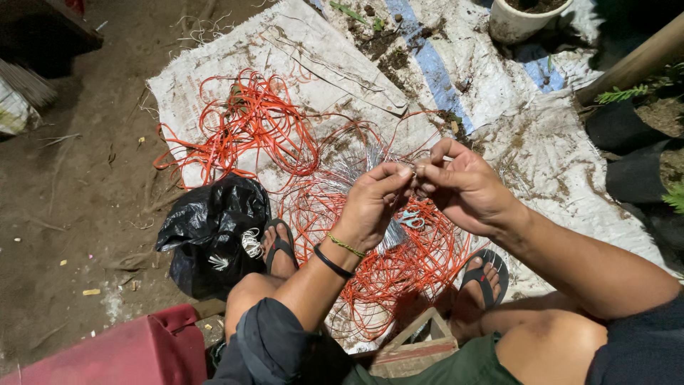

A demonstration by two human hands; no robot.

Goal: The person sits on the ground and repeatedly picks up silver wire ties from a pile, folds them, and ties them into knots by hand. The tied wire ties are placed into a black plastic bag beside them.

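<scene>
Two hands meet over the orange cord (399, 264) coiled on the white sack (299, 50) between your feet: your left hand (370, 203) and right hand (463, 185) pinch one thin strand, fingertips pressed together. Scissors (410, 218) lie below; a black bag (214, 228) sits left.

Bare brown dirt floor (78, 207), littered with twigs and scraps. Soiled white woven plastic tarp with blue stripe (563, 171) spread over it. White round plant pot (516, 21) at top, dark planters with green sprigs (630, 135) at right. Red plastic box (135, 353), possibly a stool, lower left. Harsh overhead light.
</scene>
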